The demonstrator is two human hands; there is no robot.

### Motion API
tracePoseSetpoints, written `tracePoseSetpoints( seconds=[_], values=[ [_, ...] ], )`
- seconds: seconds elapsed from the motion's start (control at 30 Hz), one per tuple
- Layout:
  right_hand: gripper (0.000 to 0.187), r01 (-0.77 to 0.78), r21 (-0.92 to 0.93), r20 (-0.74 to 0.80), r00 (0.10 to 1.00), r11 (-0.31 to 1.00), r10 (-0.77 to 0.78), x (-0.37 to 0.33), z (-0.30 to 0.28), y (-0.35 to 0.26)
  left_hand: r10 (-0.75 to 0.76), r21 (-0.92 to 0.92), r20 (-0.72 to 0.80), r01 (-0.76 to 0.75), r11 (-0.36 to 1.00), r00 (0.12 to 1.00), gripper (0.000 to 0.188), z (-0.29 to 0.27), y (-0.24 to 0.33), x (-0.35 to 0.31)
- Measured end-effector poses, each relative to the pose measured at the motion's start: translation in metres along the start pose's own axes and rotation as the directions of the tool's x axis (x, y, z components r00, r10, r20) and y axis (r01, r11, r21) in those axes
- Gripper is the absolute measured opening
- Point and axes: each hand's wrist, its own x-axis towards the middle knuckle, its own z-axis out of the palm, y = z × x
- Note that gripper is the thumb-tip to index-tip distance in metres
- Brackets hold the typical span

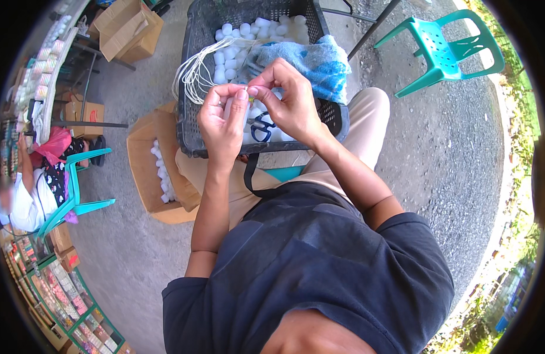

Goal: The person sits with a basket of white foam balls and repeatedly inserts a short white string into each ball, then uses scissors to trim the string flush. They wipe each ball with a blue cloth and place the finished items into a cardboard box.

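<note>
L hand (pixel 222 115) + R hand (pixel 290 106) meet tip to tip over the near half of the black crate (pixel 185 124). Key relation: the pinch pt. sits btwn them, a bit nearer the L hand's side, w/ L forearm coming up nearly straight and R forearm slanting in from lower R. Each hand has thumb + index closed in a fine pinch on what looks like a tiny pale bit (pixel 246 88); too small to tell what it is, or its long axis. Other fingers curl loosely, both hands.

White cord bundle (pixel 193 74) lies up-L of the pinch, draped over the crate's L rim; loops droop outside it, strands run up-R across the crate. L hand is clearly nearer to it. Can't tell if any strand reaches the fingertips.

Dk blue looped handles (pixel 261 131), prob. scissors, lie in the crate just below the pinch & slightly R, nearer the R hand; blades not visible. Small white rounded pieces (pixel 263 26) fill the crate's far end and show around + under the hands. Blue-grey towel (pixel 311 62) is bunched up-R, just beyond the R hand, partly over the crate's R rim. Cardboard box (pixel 139 141) w/ more white pieces stands L of the crate, well apart from both hands.
</note>
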Motion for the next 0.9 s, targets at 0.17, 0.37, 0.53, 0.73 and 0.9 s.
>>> tracePoseSetpoints(
  seconds=[0.17, 0.37, 0.53, 0.73, 0.9],
  values=[
    [0.010, -0.036, 0.065, -0.056, 0.998, 0.997, 0.040, -0.004, 0.002, 0.000, -0.003, 0.009, 0.012, 0.003, 1.000, 1.000, 0.008, 0.003, 0.006, 0.001],
    [0.007, -0.092, 0.049, -0.060, 0.994, 0.995, 0.095, -0.010, 0.003, -0.004, 0.029, -0.017, 0.051, -0.028, 0.999, 0.998, 0.010, 0.002, 0.002, -0.001],
    [0.009, -0.223, 0.337, -0.066, 0.963, 0.914, 0.260, -0.013, 0.004, 0.003, -0.079, -0.045, 0.051, 0.081, 0.996, 0.996, 0.007, -0.004, 0.004, 0.002],
    [0.008, -0.279, 0.512, 0.038, 0.952, 0.813, 0.303, -0.006, -0.002, -0.004, 0.163, 0.305, 0.089, -0.183, 0.935, 0.983, 0.005, -0.004, 0.011, 0.009],
    [0.012, -0.318, 0.381, 0.180, 0.947, 0.868, 0.268, -0.012, 0.001, -0.004, -0.130, -0.194, -0.044, 0.119, 0.974, 0.991, 0.007, 0.003, 0.012, 0.008]
  ],
)
